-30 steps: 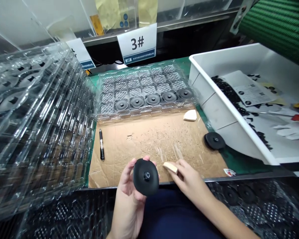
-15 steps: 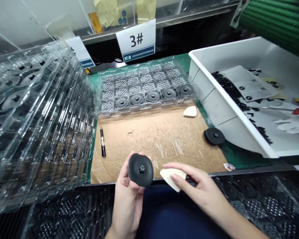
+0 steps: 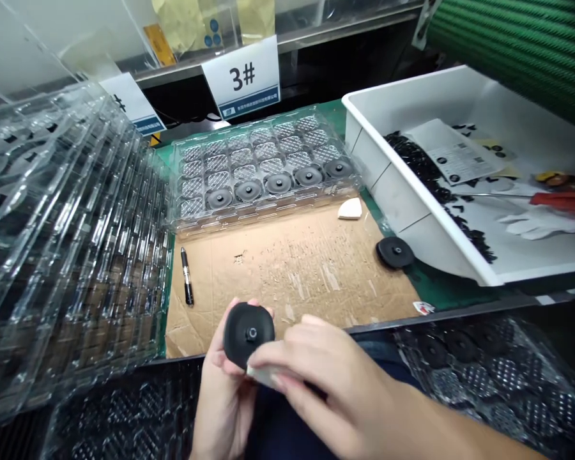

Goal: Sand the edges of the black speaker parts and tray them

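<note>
My left hand [image 3: 225,377] is closed around the edge of a round black plastic disc [image 3: 243,329], its small central hub facing up toward me. Between the thumb and fingers of my right hand [image 3: 326,377] is a white sponge wedge [image 3: 263,375], mostly covered by the fingers. The wedge's tip meets the disc's lower right edge. Both hands are at the front edge of a cardboard sheet [image 3: 287,255]. A second black disc [image 3: 395,253] lies to the right, and another white wedge [image 3: 350,209] rests near the sheet's far right corner.
Behind the cardboard, a clear tray [image 3: 268,150] holds several black discs in its front row. Stacked clear trays [image 3: 76,255] rise at left, beside a pen [image 3: 186,276]. A white bin [image 3: 407,191] at right contains small black parts, a glove and a red-handled screwdriver [image 3: 560,203].
My right hand has moved left, bringing the sponge wedge from beside the disc to its lower edge. The whole view has shifted slightly, so the bench things appear farther left.
</note>
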Tool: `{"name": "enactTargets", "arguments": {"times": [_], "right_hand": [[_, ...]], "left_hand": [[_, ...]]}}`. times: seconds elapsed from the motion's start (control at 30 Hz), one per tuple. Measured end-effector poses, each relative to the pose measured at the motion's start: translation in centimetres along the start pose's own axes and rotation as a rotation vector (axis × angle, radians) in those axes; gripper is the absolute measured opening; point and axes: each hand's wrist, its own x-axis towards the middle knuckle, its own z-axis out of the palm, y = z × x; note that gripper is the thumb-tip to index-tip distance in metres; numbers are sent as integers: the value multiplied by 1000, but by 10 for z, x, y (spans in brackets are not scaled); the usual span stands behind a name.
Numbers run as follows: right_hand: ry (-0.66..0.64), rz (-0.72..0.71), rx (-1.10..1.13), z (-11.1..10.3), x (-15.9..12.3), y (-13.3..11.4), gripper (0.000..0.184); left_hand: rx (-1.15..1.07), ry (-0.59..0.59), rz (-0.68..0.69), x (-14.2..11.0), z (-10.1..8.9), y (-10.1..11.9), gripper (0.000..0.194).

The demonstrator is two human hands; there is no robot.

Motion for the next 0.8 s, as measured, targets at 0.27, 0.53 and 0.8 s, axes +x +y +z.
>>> {"name": "enactTargets", "arguments": {"times": [0.27, 0.53, 0.8], "right_hand": [[66, -89, -71, -11, -8, 1, 23], [240, 352, 19, -33, -44, 16, 22], [383, 701, 345, -9, -67, 39, 25]], "left_hand": [[-95, -82, -178, -5, 11, 4, 42], [-212, -241, -223, -3, 15, 5, 43], [-285, -278, -273, -3, 15, 4, 36]]}}
